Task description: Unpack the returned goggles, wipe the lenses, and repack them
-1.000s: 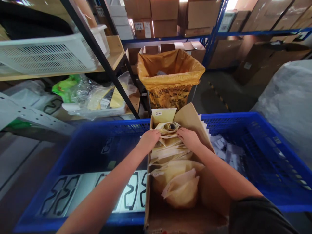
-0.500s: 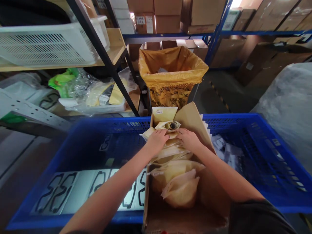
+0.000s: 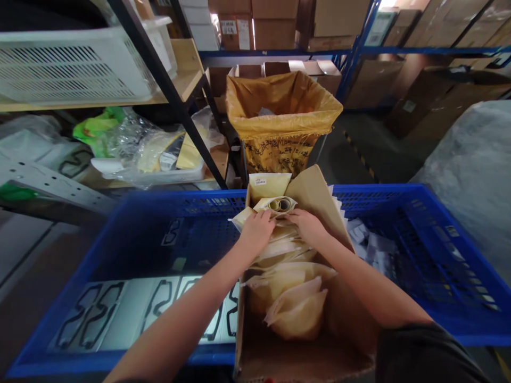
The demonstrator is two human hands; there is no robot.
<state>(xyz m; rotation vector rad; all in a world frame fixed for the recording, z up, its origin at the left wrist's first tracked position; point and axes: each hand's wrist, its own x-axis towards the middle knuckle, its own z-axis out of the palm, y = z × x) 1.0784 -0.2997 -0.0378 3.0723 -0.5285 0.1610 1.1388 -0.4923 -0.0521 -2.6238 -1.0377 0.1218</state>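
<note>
A long cardboard box [image 3: 275,359] holds a row of pale yellow paper bags [image 3: 293,271]. My left hand [image 3: 258,230] is curled at the left end of a bag near the far part of the row. At that bag's other end, the bent fingers of my right hand [image 3: 306,224] pinch its edge. Just beyond my fingertips, an opened paper bag [image 3: 261,204] shows rolled, ring-like shapes in its mouth. Behind it a flat bag with a small label [image 3: 275,183] stands upright. A bulging paper bag [image 3: 299,314] leans at the near end.
The box rests across a blue plastic crate [image 3: 187,198], which holds white packs with black curved outlines [image 3: 99,314] on the left and clear packets [image 3: 371,244] on the right. Beyond stands a bin with an orange liner [image 3: 285,127]. Shelving [image 3: 187,74] rises at left.
The view has tilted slightly. Both hands stay at the same part of the row, with only small finger movement.
</note>
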